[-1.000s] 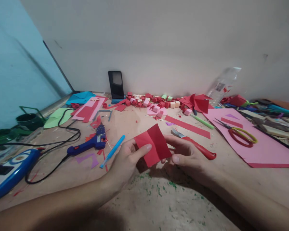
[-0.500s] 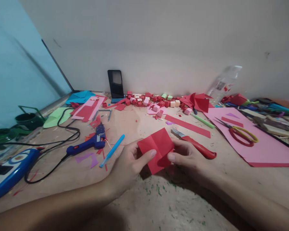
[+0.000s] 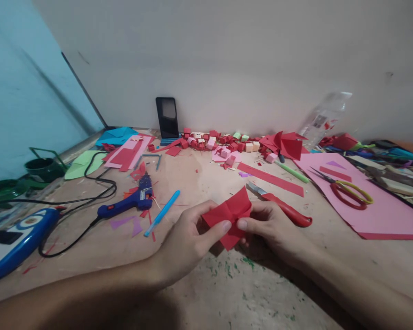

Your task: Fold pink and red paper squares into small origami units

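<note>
One creased red paper (image 3: 230, 210) sits pinched above the table (image 3: 258, 293) between left hand (image 3: 192, 233) and right hand (image 3: 273, 229), thumbs (image 3: 217, 232) nearly meeting over its middle, I'd guess to steady its folds.

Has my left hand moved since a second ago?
Yes, slightly. Judged against the blue glue gun, your left hand, holding the red paper, has shifted rightward, away from that tool.

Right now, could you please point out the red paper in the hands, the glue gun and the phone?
Red paper (image 3: 229, 211), head view: on its creased surface.
Glue gun (image 3: 137, 200), head view: on its blue body.
Phone (image 3: 167, 118), head view: on its dark screen.
</note>
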A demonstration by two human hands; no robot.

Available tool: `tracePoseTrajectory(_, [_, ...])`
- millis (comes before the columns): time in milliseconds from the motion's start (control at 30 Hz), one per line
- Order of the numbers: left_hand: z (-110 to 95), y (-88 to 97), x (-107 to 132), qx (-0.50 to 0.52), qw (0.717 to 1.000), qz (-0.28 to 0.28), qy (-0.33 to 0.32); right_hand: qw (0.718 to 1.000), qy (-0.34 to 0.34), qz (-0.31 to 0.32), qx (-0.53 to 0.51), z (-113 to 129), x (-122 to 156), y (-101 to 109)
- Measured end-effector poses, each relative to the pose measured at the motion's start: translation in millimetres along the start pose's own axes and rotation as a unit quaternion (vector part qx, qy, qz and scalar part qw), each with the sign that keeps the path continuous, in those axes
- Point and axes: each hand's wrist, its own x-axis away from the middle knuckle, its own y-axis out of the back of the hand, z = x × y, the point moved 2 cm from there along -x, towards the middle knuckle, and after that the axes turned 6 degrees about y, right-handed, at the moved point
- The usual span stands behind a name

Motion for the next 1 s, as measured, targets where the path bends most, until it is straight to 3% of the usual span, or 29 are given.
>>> tracePoseTrajectory(233, [2.2,-0.2,0.7,-0.038,0.999,0.021,-0.006,0.999,0.004,-0.031,0.025,3.8,1.0,-1.8])
tracePoseTrajectory(367, [0.7,-0.1,0.3,-0.085,0.996,0.005,-0.022,0.998,0.005,-0.04,0.047,4.8,0.5,-2.0])
tracePoseTrajectory(567, [-4.4,6.0,-2.7,-0.199,0.974,-0.05,-0.092,0.988,0.076,-0.054,0.122,6.6,1.7,-2.8])
tracePoseTrajectory(700, [-10.4,8.6,-5.0,-0.218,0.966,-0.036,-0.134,0.98,0.085,-0.03,0.176,5.2,3.0,-3.4])
tracePoseTrajectory(1000, [-7.4,5.3,-6.9,-0.21,0.974,0.016,-0.086,0.987,0.042,-0.018,0.152,2.1,3.9,-3.9])
